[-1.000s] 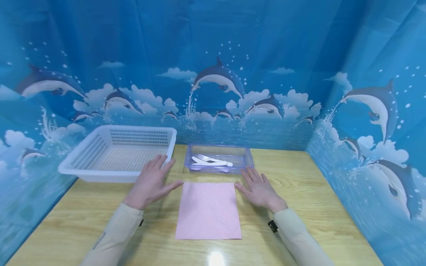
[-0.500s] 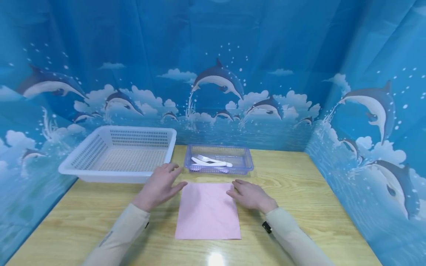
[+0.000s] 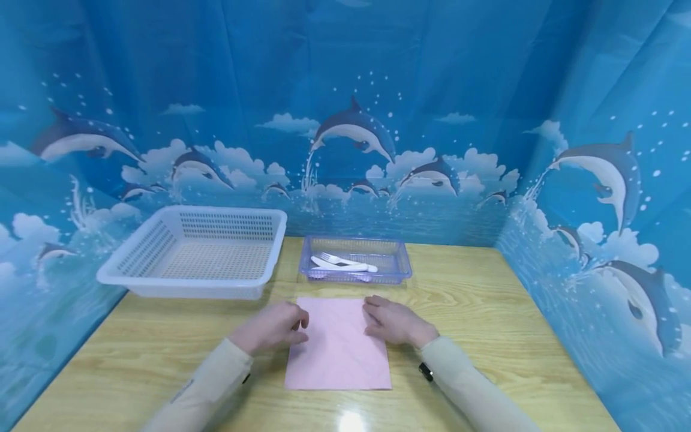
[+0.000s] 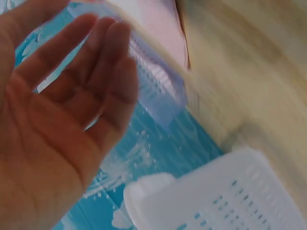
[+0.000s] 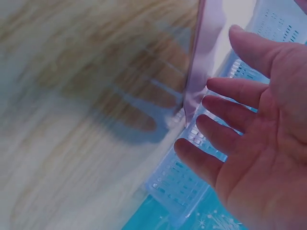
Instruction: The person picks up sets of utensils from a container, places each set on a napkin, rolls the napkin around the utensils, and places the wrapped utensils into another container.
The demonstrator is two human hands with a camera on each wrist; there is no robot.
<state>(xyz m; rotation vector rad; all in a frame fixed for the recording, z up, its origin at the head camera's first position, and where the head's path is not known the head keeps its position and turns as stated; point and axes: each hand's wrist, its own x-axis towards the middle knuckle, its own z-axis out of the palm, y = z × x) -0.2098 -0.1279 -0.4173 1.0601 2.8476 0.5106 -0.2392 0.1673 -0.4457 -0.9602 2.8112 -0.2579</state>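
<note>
A square pink napkin (image 3: 340,354) lies flat on the wooden table, between my two hands. Over its left edge is my left hand (image 3: 274,326), fingers loosely bent with nothing between them. The left wrist view shows that palm (image 4: 45,148), with the napkin's corner (image 4: 168,33) beyond the fingertips. On the opposite side, my right hand (image 3: 398,323) reaches over the upper right part of the napkin. Its fingers are relaxed and slightly spread in the right wrist view, and the napkin's edge (image 5: 201,57) appears just past the fingertips.
Behind the napkin stands a clear purple basket (image 3: 396,277) with white plastic cutlery (image 3: 345,264), including a fork. A larger white basket (image 3: 200,288) stands at the back left. A blue dolphin-print curtain (image 3: 459,90) borders the table (image 3: 486,336) at the back and sides.
Both hands have moved inward over the napkin, the left also toward me from beside the white basket. Their fingers have gone from outstretched to more bent. The napkin stays in place.
</note>
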